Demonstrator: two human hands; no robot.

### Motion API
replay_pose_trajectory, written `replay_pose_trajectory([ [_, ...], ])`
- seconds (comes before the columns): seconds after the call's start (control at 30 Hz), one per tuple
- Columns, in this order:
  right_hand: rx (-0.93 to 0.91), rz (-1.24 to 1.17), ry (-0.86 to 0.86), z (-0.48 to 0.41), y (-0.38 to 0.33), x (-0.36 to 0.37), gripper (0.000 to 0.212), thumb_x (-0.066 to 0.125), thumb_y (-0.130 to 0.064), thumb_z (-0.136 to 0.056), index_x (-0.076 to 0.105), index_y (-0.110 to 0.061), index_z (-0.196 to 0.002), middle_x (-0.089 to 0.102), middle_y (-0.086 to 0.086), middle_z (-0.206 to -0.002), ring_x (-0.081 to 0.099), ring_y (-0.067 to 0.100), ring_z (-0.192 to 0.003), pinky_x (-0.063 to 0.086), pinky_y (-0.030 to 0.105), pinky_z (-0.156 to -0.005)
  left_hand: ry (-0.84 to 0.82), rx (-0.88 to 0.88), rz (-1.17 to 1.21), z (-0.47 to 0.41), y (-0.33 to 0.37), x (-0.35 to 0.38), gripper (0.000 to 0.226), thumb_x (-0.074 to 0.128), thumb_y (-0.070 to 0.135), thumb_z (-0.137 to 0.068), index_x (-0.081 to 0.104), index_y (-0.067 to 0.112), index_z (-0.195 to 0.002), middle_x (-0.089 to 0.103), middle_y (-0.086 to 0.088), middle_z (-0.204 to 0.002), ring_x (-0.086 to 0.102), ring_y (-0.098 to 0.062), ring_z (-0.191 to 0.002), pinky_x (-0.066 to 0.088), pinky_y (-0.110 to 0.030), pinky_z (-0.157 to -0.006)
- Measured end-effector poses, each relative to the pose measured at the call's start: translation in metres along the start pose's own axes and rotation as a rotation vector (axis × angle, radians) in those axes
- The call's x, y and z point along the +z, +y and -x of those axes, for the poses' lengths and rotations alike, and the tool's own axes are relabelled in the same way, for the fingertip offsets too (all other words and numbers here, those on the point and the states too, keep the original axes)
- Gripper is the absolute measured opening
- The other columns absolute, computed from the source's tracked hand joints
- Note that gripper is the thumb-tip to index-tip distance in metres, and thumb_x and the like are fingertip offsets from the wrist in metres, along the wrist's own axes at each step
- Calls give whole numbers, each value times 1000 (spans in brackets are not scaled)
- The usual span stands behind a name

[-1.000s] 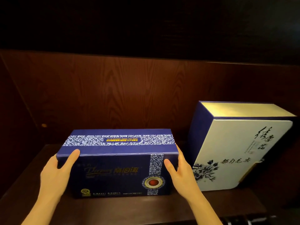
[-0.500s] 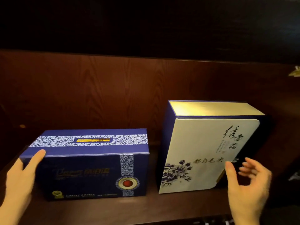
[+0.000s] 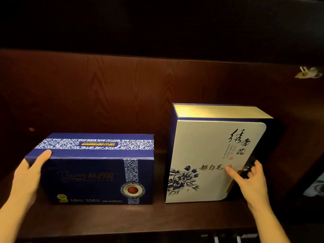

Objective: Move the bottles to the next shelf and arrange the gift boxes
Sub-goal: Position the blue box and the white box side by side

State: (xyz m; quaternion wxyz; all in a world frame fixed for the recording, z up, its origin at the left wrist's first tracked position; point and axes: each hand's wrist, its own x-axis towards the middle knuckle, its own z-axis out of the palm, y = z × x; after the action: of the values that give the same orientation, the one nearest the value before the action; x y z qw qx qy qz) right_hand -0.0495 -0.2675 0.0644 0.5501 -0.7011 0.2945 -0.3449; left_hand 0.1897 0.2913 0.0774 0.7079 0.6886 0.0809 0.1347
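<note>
Two gift boxes stand on a dark wooden shelf (image 3: 108, 220). The dark blue gift box (image 3: 98, 172) with a white patterned band lies on the left. My left hand (image 3: 28, 176) grips its left end, thumb on the top edge. To its right stands the taller white gift box (image 3: 206, 155) with a blue flower, calligraphy and a gold top. My right hand (image 3: 250, 181) is on its right edge, thumb on the white front and fingers curled round the dark side. A gap separates the two boxes. No bottles are visible.
The shelf's wooden back panel (image 3: 122, 95) rises behind the boxes, with a darker shelf above. A small pale fitting (image 3: 308, 74) sticks out at the upper right. Something light shows at the far right edge (image 3: 315, 188).
My right hand left the blue box's right end, crossed over and took hold of the white box's right edge. The view shifted right. My left hand stayed on the blue box.
</note>
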Motion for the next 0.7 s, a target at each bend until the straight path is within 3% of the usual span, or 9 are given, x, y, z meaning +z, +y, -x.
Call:
replay_pose_trajectory([
  [0.1,-20,-1,15,0,-1,4,117,93,-36,-62,25,-27,-157,37,8,-160,34,25,-147,35,48,-115,11,8,-5,3,1,0,49,76,63,-68,67,39,-109,68,-2,-126,66,-30,-109,52,-58,-93],
  [0.23,-53,-28,-3,4,-4,14,118,89,-48,-52,30,-30,-153,48,0,-150,41,15,-135,38,41,-109,-17,19,-14,9,0,0,56,76,63,-70,66,36,-117,68,1,-123,67,-25,-106,53,-51,-87],
  [0.4,-56,0,-23,3,-1,25,131,88,-54,-50,21,-27,-158,33,10,-163,32,27,-148,36,46,-113,-37,24,-14,19,6,1,33,74,62,-70,66,45,-98,68,10,-110,65,-15,-97,51,-42,-79],
  [0.5,-52,24,-33,3,1,30,132,87,-56,-51,17,-26,-159,28,10,-165,29,28,-150,34,47,-114,-26,27,-19,24,7,2,37,73,58,-75,63,39,-105,67,10,-108,64,-14,-95,49,-38,-73],
  [0.7,-72,51,-38,3,1,32,129,85,-62,-52,19,-28,-157,34,7,-163,31,27,-150,34,50,-115,-21,25,-42,26,9,3,39,73,58,-76,60,41,-109,67,7,-110,64,-17,-98,50,-42,-79],
])
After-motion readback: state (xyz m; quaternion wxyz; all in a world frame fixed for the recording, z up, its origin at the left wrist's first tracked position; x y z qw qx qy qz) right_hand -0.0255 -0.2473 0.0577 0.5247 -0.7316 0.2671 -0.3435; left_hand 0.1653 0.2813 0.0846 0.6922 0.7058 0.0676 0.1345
